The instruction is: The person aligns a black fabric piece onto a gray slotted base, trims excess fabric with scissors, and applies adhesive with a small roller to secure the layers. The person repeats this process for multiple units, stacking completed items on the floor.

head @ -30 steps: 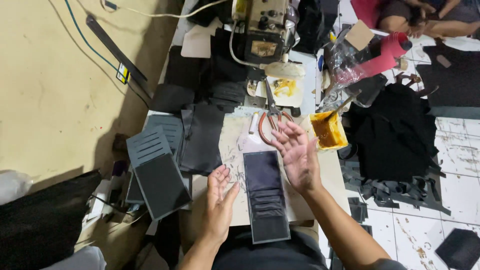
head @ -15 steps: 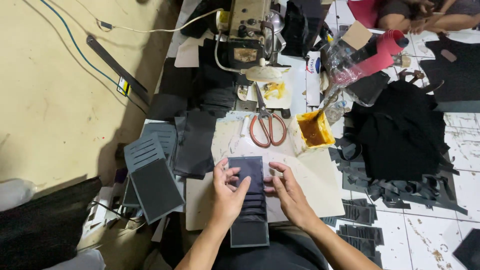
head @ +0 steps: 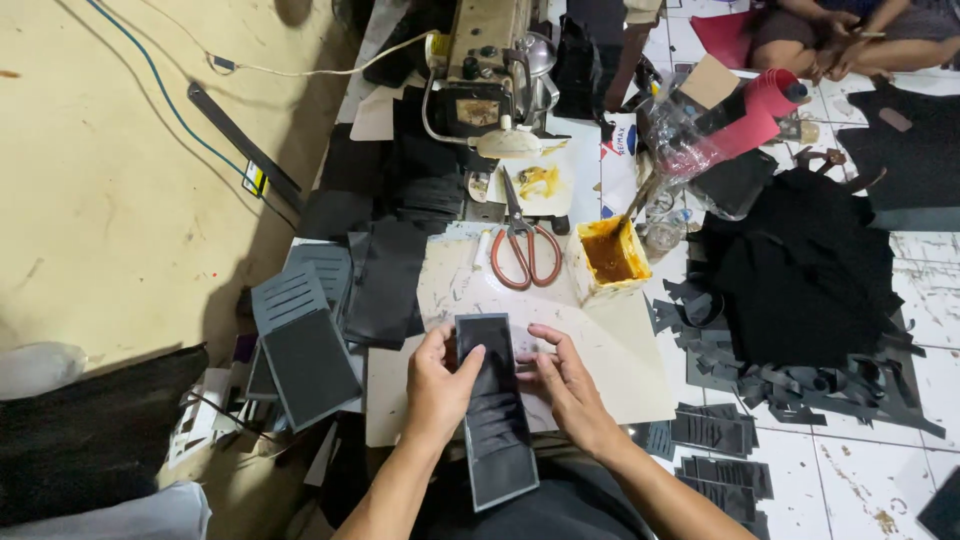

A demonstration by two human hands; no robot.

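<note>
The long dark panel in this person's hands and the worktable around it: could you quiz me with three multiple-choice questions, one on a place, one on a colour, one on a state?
1. Where do the scissors lie?
A. on the floor tiles
B. on the pale work board, left of the glue tub
C. on the person's lap

2. What colour are the scissor handles?
A. reddish-orange
B. blue
C. white

3. How is the dark panel held?
A. by the left hand alone
B. lying untouched
C. by both hands, one on each long edge

Answers:
1 B: they rest on the work board beside the glue tub.
2 A: the loops look reddish-orange.
3 C: the left hand and the right hand flank it.
</note>
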